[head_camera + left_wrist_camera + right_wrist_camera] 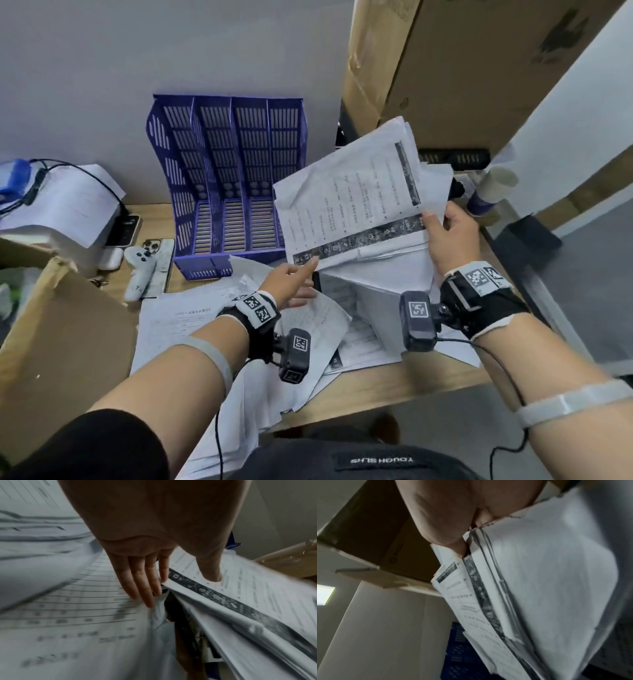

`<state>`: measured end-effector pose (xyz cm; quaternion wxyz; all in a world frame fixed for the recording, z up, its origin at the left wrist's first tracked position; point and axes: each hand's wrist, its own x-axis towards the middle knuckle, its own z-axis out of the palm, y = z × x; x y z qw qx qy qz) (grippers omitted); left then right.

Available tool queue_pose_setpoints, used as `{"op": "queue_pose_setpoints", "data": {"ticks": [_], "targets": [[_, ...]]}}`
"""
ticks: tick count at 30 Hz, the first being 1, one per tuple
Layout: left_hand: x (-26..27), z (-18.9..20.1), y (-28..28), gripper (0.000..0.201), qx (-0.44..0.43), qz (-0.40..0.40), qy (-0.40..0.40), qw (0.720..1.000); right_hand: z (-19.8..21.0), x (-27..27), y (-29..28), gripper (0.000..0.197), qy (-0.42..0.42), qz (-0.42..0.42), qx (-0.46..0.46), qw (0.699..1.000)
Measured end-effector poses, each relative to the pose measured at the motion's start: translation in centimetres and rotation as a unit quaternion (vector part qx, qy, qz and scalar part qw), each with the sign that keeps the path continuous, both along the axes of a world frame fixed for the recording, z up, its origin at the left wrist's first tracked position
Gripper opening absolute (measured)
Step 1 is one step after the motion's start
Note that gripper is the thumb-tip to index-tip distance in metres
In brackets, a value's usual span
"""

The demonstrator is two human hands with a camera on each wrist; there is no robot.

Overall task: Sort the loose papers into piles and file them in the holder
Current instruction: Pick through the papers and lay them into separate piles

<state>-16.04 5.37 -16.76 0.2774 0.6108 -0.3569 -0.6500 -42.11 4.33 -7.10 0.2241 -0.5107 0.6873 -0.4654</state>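
Note:
A blue slotted file holder [226,185] with several empty compartments stands against the wall. In front of its right side a thick stack of printed papers [356,198] is raised and tilted. My right hand [435,222] grips its right edge, thumb on the top sheet. The right wrist view shows that thumb [453,539] clamped on the stack's edge [539,588]. My left hand [306,277] pinches the stack's lower-left corner. Its thumb [212,574] lies on the dark printed band [240,605], and straight fingers [145,588] reach underneath. Loose sheets [191,318] cover the wooden table [376,387] below.
An open cardboard box [51,325] sits at the near left. A phone [161,260], a white controller [140,270] and a paper-covered white device [68,205] lie left of the holder. A big carton [479,68] looms at the upper right, with a paper cup [493,192] beneath it.

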Motion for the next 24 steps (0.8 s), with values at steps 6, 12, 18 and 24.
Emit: {"op": "queue_pose_setpoints", "data": {"ticks": [6, 12, 18, 24], "targets": [[-3.2, 2.8, -1.4, 0.06, 0.069, 0.075, 0.188, 0.977, -1.6, -0.6, 1.3, 0.018, -0.246, -0.021, 0.079, 0.966], [-3.8, 0.8, -2.5, 0.075, 0.049, 0.118, -0.02, 0.992, -4.8, -0.5, 4.9, 0.022, -0.305, 0.078, 0.256, 0.914], [-1.7, -3.0, -2.2, 0.065, -0.003, 0.087, -0.024, 0.996, -6.4, -2.5, 5.9, 0.017, -0.394, 0.015, 0.306, 0.866], [2.6, -2.1, 1.7, 0.067, 0.014, 0.069, -0.013, 0.997, -7.7, 0.9, 3.9, 0.022, -0.181, 0.098, 0.34, 0.918]]}}
